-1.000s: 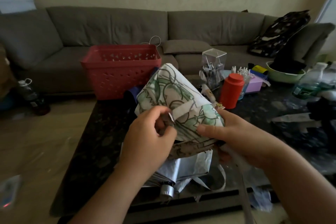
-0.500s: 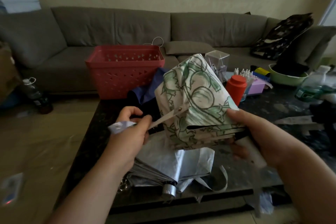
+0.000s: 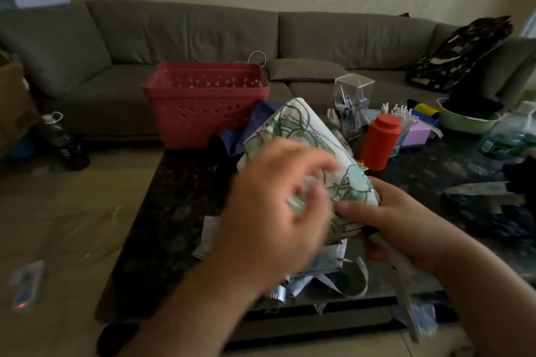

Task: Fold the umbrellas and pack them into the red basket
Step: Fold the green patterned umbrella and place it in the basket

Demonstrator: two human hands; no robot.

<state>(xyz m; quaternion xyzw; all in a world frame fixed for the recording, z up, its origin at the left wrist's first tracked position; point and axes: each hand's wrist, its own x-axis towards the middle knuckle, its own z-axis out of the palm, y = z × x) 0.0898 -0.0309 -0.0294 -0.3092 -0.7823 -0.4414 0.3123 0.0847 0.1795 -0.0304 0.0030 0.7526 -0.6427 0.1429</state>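
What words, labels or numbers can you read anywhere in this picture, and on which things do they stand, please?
None can be read.
The water bottle has a green label, too blurred to read.
The red canister shows no print.
The green and white umbrella carries only a drawn pattern.
The red basket bears no lettering.

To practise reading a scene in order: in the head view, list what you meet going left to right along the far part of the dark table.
red basket → clear plastic box → red canister → purple box → green bowl → water bottle
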